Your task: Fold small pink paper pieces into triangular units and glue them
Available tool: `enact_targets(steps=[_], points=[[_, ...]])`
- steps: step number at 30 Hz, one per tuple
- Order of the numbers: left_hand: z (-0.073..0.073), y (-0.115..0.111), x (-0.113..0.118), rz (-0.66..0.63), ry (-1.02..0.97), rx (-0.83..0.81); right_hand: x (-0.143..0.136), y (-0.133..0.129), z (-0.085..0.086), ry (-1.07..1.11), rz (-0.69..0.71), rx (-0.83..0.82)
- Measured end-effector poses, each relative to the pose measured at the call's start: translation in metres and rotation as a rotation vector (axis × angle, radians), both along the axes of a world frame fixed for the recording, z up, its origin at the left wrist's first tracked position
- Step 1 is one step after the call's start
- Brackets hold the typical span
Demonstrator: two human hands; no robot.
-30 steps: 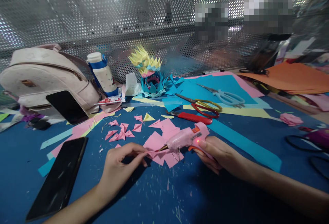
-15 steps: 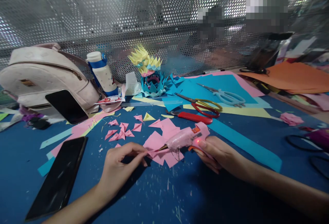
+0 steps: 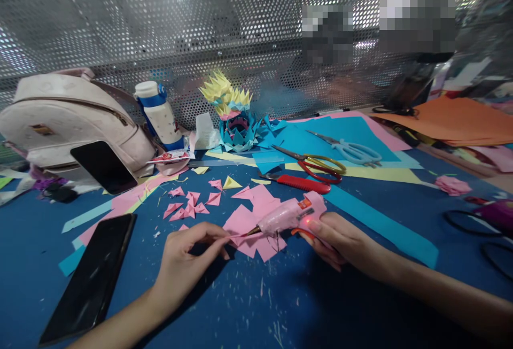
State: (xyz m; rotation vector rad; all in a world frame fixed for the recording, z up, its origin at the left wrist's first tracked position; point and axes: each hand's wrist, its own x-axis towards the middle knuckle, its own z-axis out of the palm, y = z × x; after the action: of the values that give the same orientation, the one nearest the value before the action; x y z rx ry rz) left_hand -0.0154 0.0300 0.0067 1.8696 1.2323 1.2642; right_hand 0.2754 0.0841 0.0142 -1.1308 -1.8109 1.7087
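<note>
My left hand (image 3: 196, 255) pinches a small piece of pink paper (image 3: 237, 238) between thumb and fingertips. My right hand (image 3: 334, 237) is wrapped round the handle of a pink glue gun (image 3: 282, 215), whose small light glows red. The metal nozzle points left and meets or nearly meets the pinched paper. Under the nozzle lie several flat pink paper squares (image 3: 262, 199). Just beyond my left hand is a scatter of small folded pink paper triangles (image 3: 190, 207), with a yellow folded piece (image 3: 231, 182) beside them.
Red-handled scissors (image 3: 320, 170), a red cutter (image 3: 302, 182) and light blue scissors (image 3: 356, 151) lie beyond the glue gun. A folded-paper model (image 3: 238, 130) stands behind. Left are a phone (image 3: 90, 279), a second phone (image 3: 104, 166), a backpack (image 3: 76, 114) and a bottle (image 3: 158, 116).
Almost nothing differs. Both hands hold nearly the same pose, with the glue gun's nozzle still at the pinched paper; the orange trigger has shifted very slightly.
</note>
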Motion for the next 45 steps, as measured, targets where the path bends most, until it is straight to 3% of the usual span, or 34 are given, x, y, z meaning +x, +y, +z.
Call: enact_targets(steps=[32,45], points=[[-0.005,0.002,-0.002,-0.025,-0.093,-0.093,0.002,-0.003,-0.006,0.082,-0.026,0.011],[-0.004,0.002,-0.002,-0.019,-0.075,-0.083,0.014,-0.009,-0.008,-0.107,-0.028,0.41]])
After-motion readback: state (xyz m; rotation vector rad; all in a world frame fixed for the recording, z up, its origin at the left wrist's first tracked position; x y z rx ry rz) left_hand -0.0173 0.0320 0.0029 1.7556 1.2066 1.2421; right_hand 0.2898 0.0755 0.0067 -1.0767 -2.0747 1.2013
